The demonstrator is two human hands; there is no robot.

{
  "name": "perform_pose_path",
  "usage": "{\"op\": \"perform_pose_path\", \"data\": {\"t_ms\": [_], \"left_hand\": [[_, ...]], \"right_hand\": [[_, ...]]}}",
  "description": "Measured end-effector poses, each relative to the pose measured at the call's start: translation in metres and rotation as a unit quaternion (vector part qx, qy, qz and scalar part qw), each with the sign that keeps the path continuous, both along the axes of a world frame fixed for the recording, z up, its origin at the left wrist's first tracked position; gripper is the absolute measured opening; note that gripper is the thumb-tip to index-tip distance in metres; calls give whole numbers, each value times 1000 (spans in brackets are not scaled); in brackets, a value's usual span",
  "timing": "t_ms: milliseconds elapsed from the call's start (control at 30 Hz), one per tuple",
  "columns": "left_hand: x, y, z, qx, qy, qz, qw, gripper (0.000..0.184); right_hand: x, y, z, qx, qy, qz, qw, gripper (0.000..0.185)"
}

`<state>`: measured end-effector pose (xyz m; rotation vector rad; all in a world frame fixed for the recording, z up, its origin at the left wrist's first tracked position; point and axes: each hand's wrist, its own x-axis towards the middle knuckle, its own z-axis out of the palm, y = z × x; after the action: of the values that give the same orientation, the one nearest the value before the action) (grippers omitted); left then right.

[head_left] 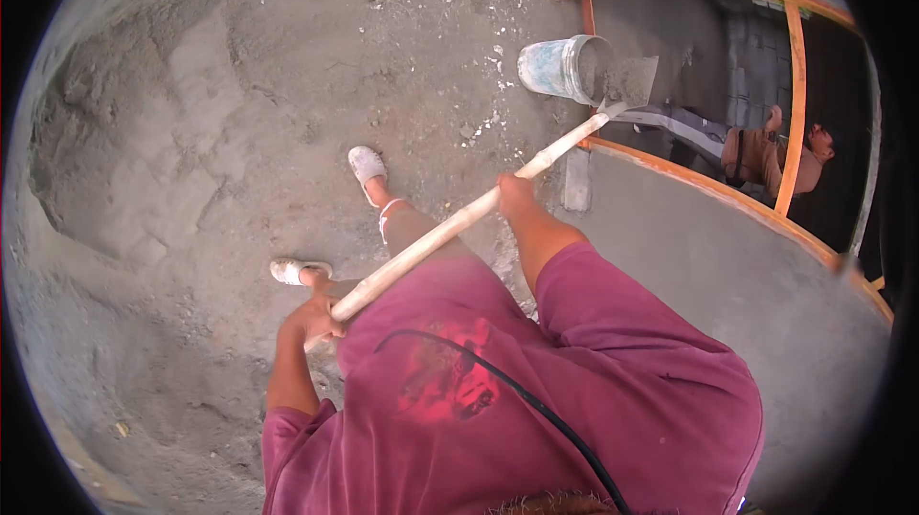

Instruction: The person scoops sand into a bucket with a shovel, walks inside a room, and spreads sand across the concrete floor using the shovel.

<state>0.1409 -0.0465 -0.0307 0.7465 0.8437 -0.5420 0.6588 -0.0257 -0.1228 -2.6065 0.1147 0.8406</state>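
Observation:
A shovel with a long, pale wooden handle (pixel 436 239) crosses in front of my body. My left hand (pixel 311 318) is wrapped round the handle near its lower end. Farther up, my right hand (pixel 517 194) grips the same handle, fingers closed. Grey wet mix lies on the shovel blade (pixel 632 82), which is beside the mouth of a stained white-and-blue bucket (pixel 553 68). The blade partly overlaps the bucket's opening, so how full the bucket is remains hard to see.
An orange-edged wooden frame (pixel 670 168) borders an opening at the right. Another person (pixel 761 156) stands in it, close beyond the blade. Grey mix (pixel 182 132) spreads over the ground at left. A smooth grey wall (pixel 728 295) lies below the frame.

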Motion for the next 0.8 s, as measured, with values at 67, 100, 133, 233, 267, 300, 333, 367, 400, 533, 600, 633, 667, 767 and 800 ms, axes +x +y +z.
{"op": "perform_pose_path", "data": {"t_ms": [67, 100, 133, 233, 267, 300, 333, 367, 400, 533, 600, 633, 667, 767, 800], "left_hand": [[5, 5, -4, -63, -45, 26, 997, 30], [9, 7, 0, -96, -50, 51, 993, 29], [13, 8, 7, -128, -53, 77, 987, 29], [3, 14, 18, -153, -38, 101, 982, 29], [0, 17, 19, -149, -35, 103, 983, 30], [-6, 20, 20, -122, -30, 95, 988, 30], [-16, 23, 22, -96, -24, 90, 991, 31], [-29, 24, 27, -69, -17, 85, 994, 32], [-42, 26, 34, -47, 7, 104, 993, 35], [-127, 13, 46, 129, 94, 48, 986, 38], [-180, -2, 54, 251, 126, 3, 960, 43], [-203, -8, 67, 309, 148, -19, 939, 46], [-228, -13, 82, 304, 185, -21, 934, 46], [-296, -44, 130, 369, 297, -67, 878, 38], [-314, -56, 149, 379, 333, -70, 860, 34]], "right_hand": [[7, 7, -7, -19, -6, 10, 1000, 45], [8, 14, -12, -28, -23, 14, 999, 47], [5, 19, -16, -37, -39, 18, 998, 48], [-17, 38, 21, 3, -34, 52, 998, 52], [-24, 41, 30, -3, -60, 49, 997, 52], [-34, 45, 35, -8, -86, 50, 995, 52], [-45, 49, 39, -13, -110, 54, 992, 52], [-55, 50, 38, 13, -78, 43, 996, 53], [-67, 50, 37, 41, -45, 32, 998, 54], [-147, 59, 42, 111, 45, -11, 993, 54], [-202, 68, 50, 134, 132, -28, 982, 53], [-233, 71, 57, 142, 180, -35, 973, 52], [-269, 74, 64, 192, 216, -56, 956, 45], [-353, 78, 44, 218, 349, -75, 908, 43], [-373, 74, 4, 203, 377, -71, 901, 39]]}}
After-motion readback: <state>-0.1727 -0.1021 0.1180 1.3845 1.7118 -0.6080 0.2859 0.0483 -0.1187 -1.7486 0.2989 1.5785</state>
